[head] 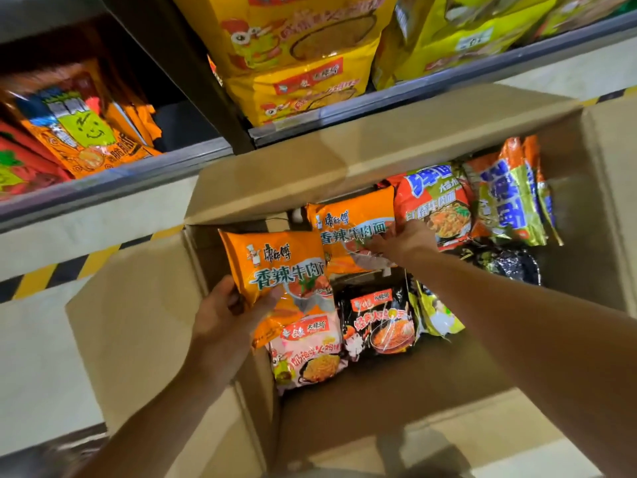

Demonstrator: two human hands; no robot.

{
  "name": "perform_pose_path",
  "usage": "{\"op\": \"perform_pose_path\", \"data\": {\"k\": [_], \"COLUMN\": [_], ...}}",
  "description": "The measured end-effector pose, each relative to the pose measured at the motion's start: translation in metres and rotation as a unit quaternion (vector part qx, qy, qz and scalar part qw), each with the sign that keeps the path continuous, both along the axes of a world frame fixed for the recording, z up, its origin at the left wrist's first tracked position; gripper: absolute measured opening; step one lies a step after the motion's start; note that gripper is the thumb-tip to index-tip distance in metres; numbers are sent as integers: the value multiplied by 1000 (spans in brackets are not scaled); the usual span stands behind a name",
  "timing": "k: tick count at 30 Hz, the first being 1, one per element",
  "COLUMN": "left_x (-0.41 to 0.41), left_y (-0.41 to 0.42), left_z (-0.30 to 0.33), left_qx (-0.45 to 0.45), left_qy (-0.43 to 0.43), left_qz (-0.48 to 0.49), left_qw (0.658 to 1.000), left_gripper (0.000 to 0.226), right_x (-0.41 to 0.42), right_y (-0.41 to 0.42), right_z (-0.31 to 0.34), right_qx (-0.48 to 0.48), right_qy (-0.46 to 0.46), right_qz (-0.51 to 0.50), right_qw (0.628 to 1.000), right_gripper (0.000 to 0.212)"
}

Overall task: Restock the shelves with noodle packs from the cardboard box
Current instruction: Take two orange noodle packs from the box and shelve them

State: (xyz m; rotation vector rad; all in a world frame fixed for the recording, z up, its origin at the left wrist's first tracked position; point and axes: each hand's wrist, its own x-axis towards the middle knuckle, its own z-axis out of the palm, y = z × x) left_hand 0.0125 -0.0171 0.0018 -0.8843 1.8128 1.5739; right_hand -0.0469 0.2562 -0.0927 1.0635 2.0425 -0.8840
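An open cardboard box (144, 322) stands on the floor below the shelves and holds several noodle packs. My left hand (229, 313) grips an orange noodle pack (275, 260) by its lower left edge, lifted at the box's left side. My right hand (403, 241) reaches deeper into the box and pinches a second orange pack (351, 232) at its right side. Below them lie a pink pack (308, 353) and a black pack (377, 322). Red and green-gold packs (437, 205) lean at the box's far right.
The shelf (113, 182) at left carries orange and red snack packs. The shelf (396, 105) behind the box holds big yellow noodle multipacks (296, 39). A dark upright post separates the two bays. Yellow-black hazard tape (69, 267) runs along the floor base.
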Motion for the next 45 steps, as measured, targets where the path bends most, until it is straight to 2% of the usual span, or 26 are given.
{"op": "perform_pose_path", "data": {"k": [5,7,11,15,17,20,22,24,27,32,35,39,43,45], "left_x": [-4,-10,-23,-38,-46,-51,-52,-52,-46,-32,-21,-1,26,41], "left_y": [-11,-15,-24,-36,-42,-54,-61,-71,-88,-111,-125,-137,-147,-152], "left_z": [29,53,110,176,215,282,337,392,469,573,618,678,724,745], "left_qx": [-6,-16,-42,-26,-20,-10,-4,-10,-15,-1,3,22,29,12], "left_qy": [10,23,58,86,101,105,122,141,161,210,244,277,304,319], "left_qz": [-12,-30,-73,-87,-87,-96,-101,-109,-129,-120,-118,-88,-54,-41], "left_qw": [1000,999,995,992,991,990,987,984,978,970,962,957,951,947], "left_gripper": [35,32,27,32,32,34,29,25,36,38,42,41,43,45], "right_x": [14,20,31,38,38,43,49,51,53,66,81,103,125,131], "right_y": [0,2,13,17,14,5,-6,-18,-35,-54,-63,-73,-78,-76], "right_z": [35,65,133,212,258,338,400,469,563,672,718,770,806,819], "right_qx": [-45,-55,-97,-125,-144,-147,-150,-154,-151,-152,-155,-177,-210,-220], "right_qy": [11,32,52,76,100,141,172,202,249,305,335,367,393,405], "right_qz": [-36,-49,-108,-133,-167,-221,-246,-233,-215,-181,-149,-119,-86,-67], "right_qw": [998,997,988,980,970,954,942,939,932,923,917,905,891,885], "right_gripper": [37,36,22,11,12,30,33,22,22,13,12,31,28,19]}}
